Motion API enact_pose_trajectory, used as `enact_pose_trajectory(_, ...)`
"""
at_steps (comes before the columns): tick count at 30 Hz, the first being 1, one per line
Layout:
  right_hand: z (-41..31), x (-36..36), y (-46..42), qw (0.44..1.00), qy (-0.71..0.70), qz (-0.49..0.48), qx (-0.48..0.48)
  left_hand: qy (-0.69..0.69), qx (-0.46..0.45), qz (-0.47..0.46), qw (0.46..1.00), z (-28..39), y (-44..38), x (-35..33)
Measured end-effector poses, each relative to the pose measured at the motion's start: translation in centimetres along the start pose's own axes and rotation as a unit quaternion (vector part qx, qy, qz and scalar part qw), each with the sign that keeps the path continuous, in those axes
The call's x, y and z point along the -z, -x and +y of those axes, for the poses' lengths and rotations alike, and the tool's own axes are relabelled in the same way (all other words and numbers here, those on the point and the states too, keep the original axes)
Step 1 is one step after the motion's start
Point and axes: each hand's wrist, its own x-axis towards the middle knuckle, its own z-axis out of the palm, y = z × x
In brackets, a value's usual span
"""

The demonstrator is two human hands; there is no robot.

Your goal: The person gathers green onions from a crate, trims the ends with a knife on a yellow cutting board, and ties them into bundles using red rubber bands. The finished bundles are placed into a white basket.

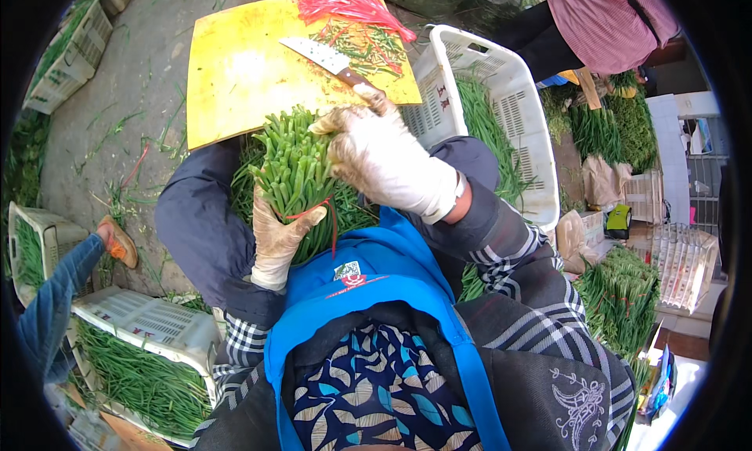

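Note:
My left hand [281, 234], in a soiled white glove, grips a thick bunch of green stalks [294, 163], probably garlic chives, with the cut ends facing up. Red plastic twine [311, 210] runs around the bunch near my thumb. My right hand [376, 151], gloved too, is beside the top of the stalks with its fingertips at their edge. One of its fingers overlaps the end of the knife's brown handle [351, 77]; whether it grips it I cannot tell. The knife blade [317, 53] lies over a yellow cutting board [235, 69], bits of green stuck to it.
Red plastic strips [346, 4] and chopped trimmings [367, 49] lie on the board. A white plastic crate [452, 87] of greens stands at my right, another crate [153, 316] at lower left. A person's leg [59, 304] is at left; another person [605, 22] is at upper right.

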Motion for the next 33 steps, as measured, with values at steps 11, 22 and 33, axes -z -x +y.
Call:
enact_pose_trajectory(11, 5.7, 2.6, 2.8, 0.988, 0.079, -0.005, -0.13, -0.009, -0.005, -0.008, 1.0, -0.2, 0.2, 0.3)
enact_pose_trajectory(22, 0.8, 3.4, 1.5, 0.969, -0.211, 0.07, -0.104, -0.043, -0.019, -0.002, 0.999, -0.3, -0.2, 0.7)
enact_pose_trajectory(33, -1.8, 0.1, -0.6, 0.979, -0.17, -0.064, -0.091, -0.064, -0.057, 0.046, 0.995, -2.2, 0.2, 1.2)
